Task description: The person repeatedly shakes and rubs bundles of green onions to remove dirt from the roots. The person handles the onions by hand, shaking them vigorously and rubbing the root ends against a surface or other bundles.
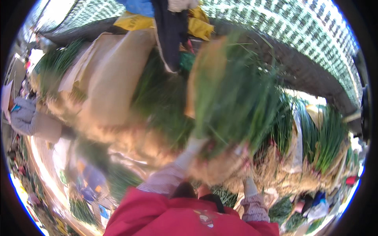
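Observation:
A large bundle of green onions (236, 97), with reddish stem bases and a pale mass of roots (220, 166), stands in front of me and is motion-blurred. My left hand (196, 144), in a whitish glove, grips the bundle's left side at the lower stems. Low on the right, by the roots, is my right hand (250, 186), also gloved; its fingers are hidden by the bundle. Behind the bundle's left edge shows a tan sheet (205, 67). More green onions (159, 94) lie close on the left.
Tan sheets (118, 73) cover part of the row at left. More onion bundles (327, 138) stand at right. Dark trousers (169, 32) and a gloved hand of another person show at the top. A person in a striped top (25, 113) is at far left. Green netting (283, 26) hangs behind.

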Motion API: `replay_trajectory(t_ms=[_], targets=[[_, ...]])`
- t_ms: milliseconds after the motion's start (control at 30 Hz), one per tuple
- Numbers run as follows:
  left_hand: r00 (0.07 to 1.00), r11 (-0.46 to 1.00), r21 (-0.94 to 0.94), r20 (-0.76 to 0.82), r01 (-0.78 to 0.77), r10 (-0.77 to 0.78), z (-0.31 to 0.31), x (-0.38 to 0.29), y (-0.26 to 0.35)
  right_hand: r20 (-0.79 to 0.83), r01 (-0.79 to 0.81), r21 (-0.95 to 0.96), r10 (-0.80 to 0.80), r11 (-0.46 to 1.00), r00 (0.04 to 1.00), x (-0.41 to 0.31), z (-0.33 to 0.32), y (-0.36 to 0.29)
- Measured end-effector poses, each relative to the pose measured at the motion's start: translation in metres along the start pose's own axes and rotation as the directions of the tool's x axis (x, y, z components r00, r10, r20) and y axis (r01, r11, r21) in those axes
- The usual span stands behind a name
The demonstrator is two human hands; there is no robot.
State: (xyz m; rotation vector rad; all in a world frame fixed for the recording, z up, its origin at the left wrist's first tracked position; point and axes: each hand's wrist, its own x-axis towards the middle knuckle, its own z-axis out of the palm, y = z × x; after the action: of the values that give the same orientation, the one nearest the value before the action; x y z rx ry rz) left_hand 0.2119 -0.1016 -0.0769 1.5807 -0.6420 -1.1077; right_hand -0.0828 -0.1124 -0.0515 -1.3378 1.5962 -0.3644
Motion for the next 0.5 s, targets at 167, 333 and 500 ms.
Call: replay_trajectory(t_ms=[167,333,500], targets=[[0.87,0.836,-0.292,-0.028,0.464,-0.493,-0.089,0.005,-0.022,-0.051,0.033,0.126,-0.027,0.992,0.998,0.027,-0.033,-0.007],[0.939,0.912,-0.257,-0.041,0.32,-0.342,-0.113,-0.03,-0.025,-0.263,0.049,-0.122,-0.08,0.991,0.962,0.005,-0.088,-0.031],[0.925,0.774,0.581,-0.094,-0.25,0.369,-0.112,-0.058,0.008,-0.311,0.308,0.034,-0.283,0.951,0.907,-0.06,-0.041,-0.07]])
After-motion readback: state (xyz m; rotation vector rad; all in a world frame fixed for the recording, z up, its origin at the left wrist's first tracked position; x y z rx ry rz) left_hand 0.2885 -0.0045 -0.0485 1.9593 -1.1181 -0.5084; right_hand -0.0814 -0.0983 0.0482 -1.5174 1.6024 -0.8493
